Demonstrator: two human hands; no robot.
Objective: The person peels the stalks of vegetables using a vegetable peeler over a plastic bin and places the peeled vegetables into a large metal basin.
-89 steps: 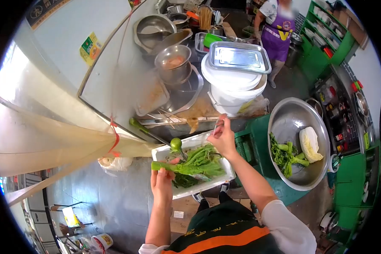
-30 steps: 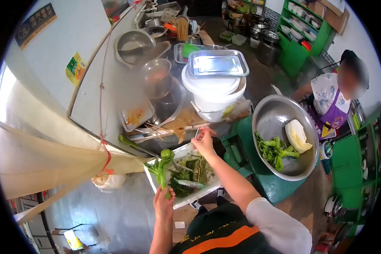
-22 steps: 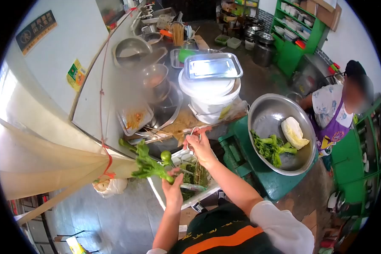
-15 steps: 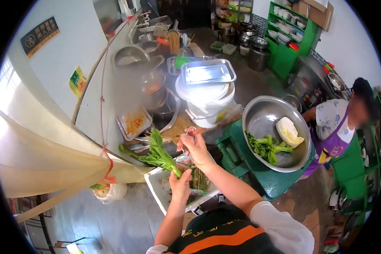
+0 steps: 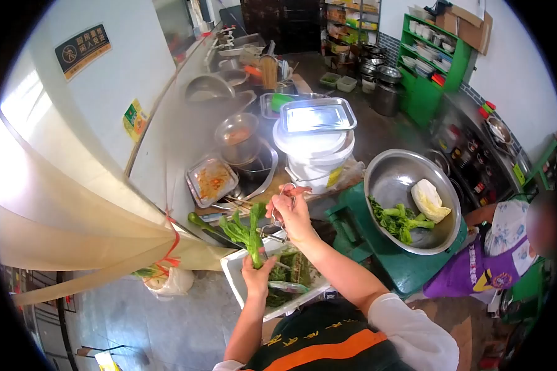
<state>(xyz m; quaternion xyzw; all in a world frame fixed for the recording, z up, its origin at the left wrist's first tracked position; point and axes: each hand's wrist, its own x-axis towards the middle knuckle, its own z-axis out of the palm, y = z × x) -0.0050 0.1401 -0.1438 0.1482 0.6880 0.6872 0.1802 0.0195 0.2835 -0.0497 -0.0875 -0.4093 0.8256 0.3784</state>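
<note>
My left hand (image 5: 258, 278) is closed around the thick pale stem of a leafy green vegetable (image 5: 247, 234), its leaves pointing up and away from me. In my right hand (image 5: 294, 216) is a metal peeler (image 5: 271, 234) with a looped wire handle; its crosswise head is close beside the stem. Whether the blade touches the stem I cannot tell. Below both hands sits a white foam box (image 5: 234, 266) holding green trimmings and a clear plastic bag (image 5: 289, 287). To the right, a steel basin (image 5: 387, 176) contains cut leafy greens (image 5: 402, 219) and a pale cabbage piece (image 5: 430, 201).
The basin rests on a green stand (image 5: 408, 272). White buckets (image 5: 315, 164) topped by a metal tray (image 5: 319, 115) stand ahead. Pots (image 5: 236, 137) and a food tray (image 5: 211, 180) line the left counter. A co-worker in a purple apron (image 5: 476, 266) is at right.
The view has shifted, so the surroundings sit further right. The leafy vegetable is more upright in my left hand, and the peeler remains in my right. The co-worker appears lower and nearer.
</note>
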